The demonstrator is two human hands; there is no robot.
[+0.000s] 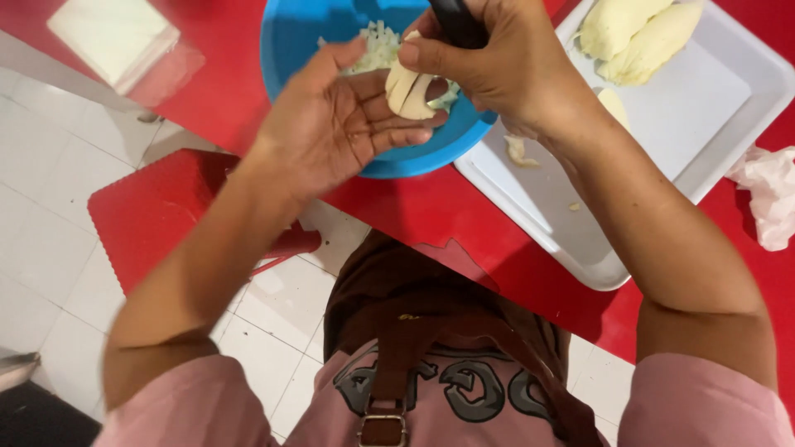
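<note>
My left hand is held palm up over the near side of a blue bowl and cradles a pale peeled vegetable piece with slits cut into it. My right hand grips a black knife handle and presses the blade into that piece, the thumb resting on its top. Small chopped pale bits lie in the bowl behind my fingers. The blade itself is mostly hidden by the piece and my hands.
A white tray on the red table holds two whole peeled pale pieces and scraps. A crumpled pink-white bag lies at right. A white square pad sits far left; a red stool stands below on the tiled floor.
</note>
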